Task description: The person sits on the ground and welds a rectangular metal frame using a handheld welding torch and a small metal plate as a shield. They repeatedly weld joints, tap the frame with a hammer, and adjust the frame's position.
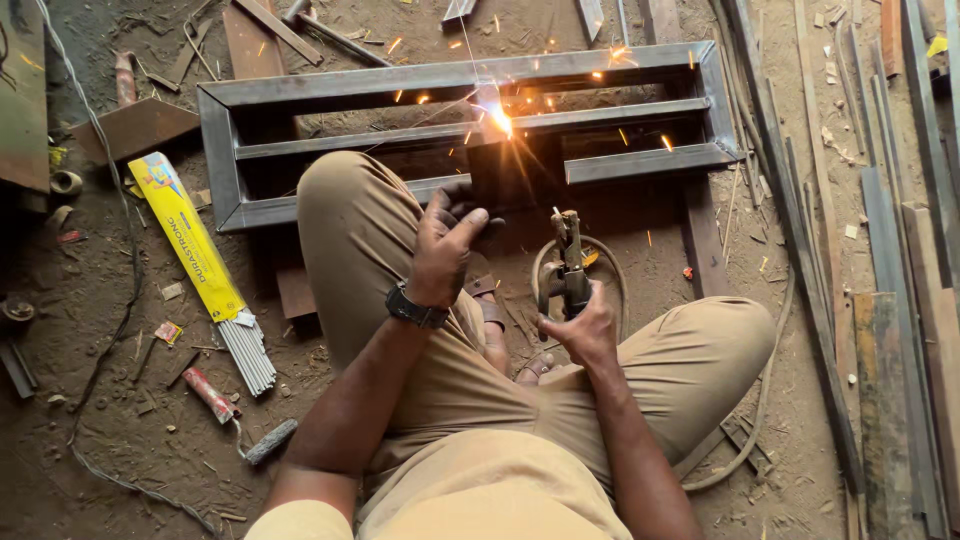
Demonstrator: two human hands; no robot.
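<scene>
While sparks are flying at the frame (300, 95) on the ground, the right hand (580, 325) is gripping the holder (570, 262); the left hand (445, 240) is curling near the knee, empty — steadier with a braced wrist.

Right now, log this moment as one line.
left hand: on knee | right hand: holds electrode holder | metal frame: sparks at middle bar

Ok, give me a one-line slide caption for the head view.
Right hand holds electrode holder sparking at steel frame; left hand raised.
</scene>
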